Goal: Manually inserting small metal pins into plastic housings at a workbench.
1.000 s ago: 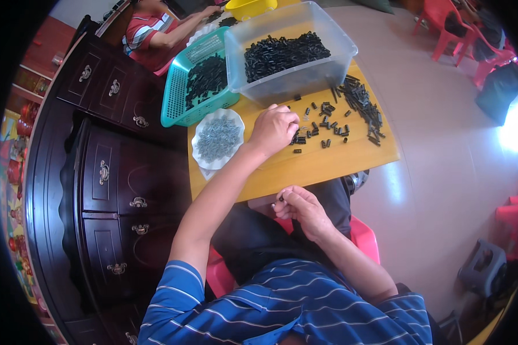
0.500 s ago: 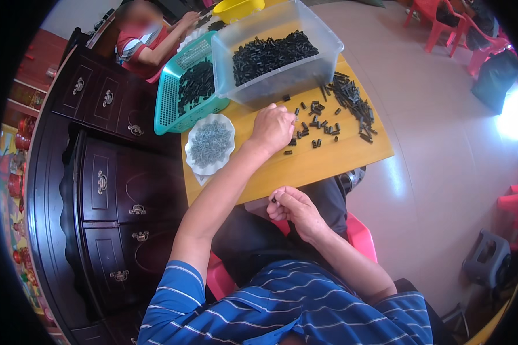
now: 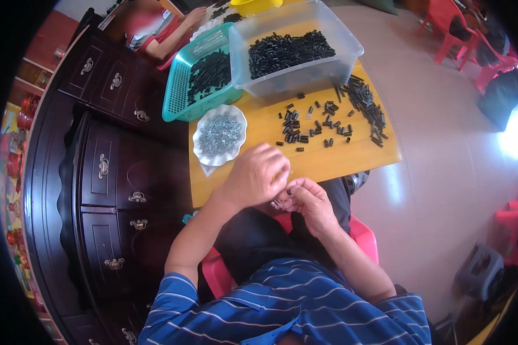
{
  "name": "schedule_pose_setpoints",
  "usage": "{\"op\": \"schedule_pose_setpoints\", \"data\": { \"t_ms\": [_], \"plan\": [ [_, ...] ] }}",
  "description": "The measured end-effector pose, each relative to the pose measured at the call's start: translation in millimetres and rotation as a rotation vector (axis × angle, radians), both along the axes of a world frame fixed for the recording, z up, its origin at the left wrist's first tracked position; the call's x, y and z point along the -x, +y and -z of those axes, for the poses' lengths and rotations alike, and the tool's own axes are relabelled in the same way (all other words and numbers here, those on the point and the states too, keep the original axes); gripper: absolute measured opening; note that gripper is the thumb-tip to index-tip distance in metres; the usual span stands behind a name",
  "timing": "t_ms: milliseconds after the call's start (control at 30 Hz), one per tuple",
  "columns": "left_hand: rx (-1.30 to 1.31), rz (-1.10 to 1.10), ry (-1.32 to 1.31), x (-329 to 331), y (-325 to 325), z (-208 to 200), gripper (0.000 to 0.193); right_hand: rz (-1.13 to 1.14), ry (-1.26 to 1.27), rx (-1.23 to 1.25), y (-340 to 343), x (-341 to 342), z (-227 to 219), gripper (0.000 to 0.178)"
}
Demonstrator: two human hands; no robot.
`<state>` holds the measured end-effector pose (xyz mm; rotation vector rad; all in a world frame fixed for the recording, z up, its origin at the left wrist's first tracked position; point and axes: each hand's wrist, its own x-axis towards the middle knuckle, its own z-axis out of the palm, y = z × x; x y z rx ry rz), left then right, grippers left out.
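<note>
One black piece clamped in our right grip; left grip, closure unclear, drawn back from loose pieces.

The right hand pinches a black piece near the left hand. A teal basket stands far left on the table.

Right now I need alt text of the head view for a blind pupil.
Left hand and right hand close together by a yellow table, the right holding a small black piece; beyond lie loose black pieces, a white dish, turquoise basket and clear bin.
</note>
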<state>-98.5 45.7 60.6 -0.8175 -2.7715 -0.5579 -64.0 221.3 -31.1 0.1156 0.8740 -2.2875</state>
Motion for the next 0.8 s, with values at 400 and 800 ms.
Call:
{"op": "schedule_pose_setpoints", "data": {
  "t_ms": [400,800],
  "plan": [
    [0.073,0.101,-0.018,-52,-17,4,0.012,-0.079,0.247,-0.109,-11,-14,13,0.022],
    [-0.28,-0.147,-0.092,-70,-12,25,0.009,-0.086,0.348,-0.166,-11,-15,8,0.022]
  ]
}}
